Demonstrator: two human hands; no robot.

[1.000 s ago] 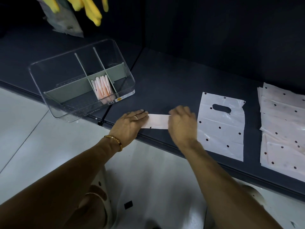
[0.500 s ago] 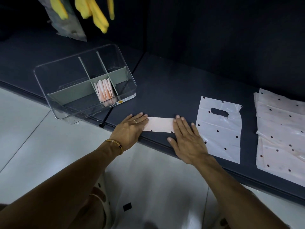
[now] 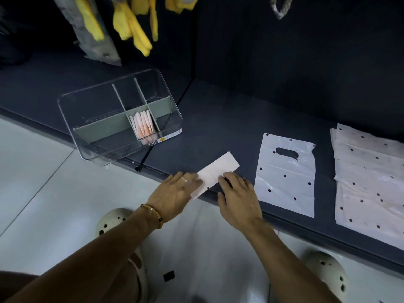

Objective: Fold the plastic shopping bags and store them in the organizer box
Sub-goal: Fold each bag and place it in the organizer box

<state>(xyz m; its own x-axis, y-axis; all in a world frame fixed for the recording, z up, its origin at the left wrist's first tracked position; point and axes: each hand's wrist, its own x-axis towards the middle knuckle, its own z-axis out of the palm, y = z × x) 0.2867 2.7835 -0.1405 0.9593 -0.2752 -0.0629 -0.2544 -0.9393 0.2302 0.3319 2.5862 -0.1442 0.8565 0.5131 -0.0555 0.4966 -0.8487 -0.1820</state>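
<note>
A bag folded into a narrow pale strip (image 3: 218, 169) lies slanted across the dark shelf's front edge, its near end hanging past the edge. My left hand (image 3: 175, 193) rests straight fingers on that near end. My right hand (image 3: 238, 193) presses fingertips on the strip beside it. The clear organizer box (image 3: 172, 110) with grey-green dividers stands to the left, one corner over the edge. Several folded bags (image 3: 143, 125) stand upright in its middle compartment. One flat dotted white bag (image 3: 286, 176) lies to the right of my hands.
A stack of flat dotted bags (image 3: 369, 178) lies at the far right. Yellow gloves (image 3: 131, 25) and a grey cloth (image 3: 98, 44) hang above the box. The dark shelf (image 3: 218, 119) has a wall behind it. Pale floor and my shoes (image 3: 111, 221) are below.
The strip lay flat along the shelf edge under both hands; now it is turned diagonally, its far end pointing up right, and both hands have drawn back toward its near end.
</note>
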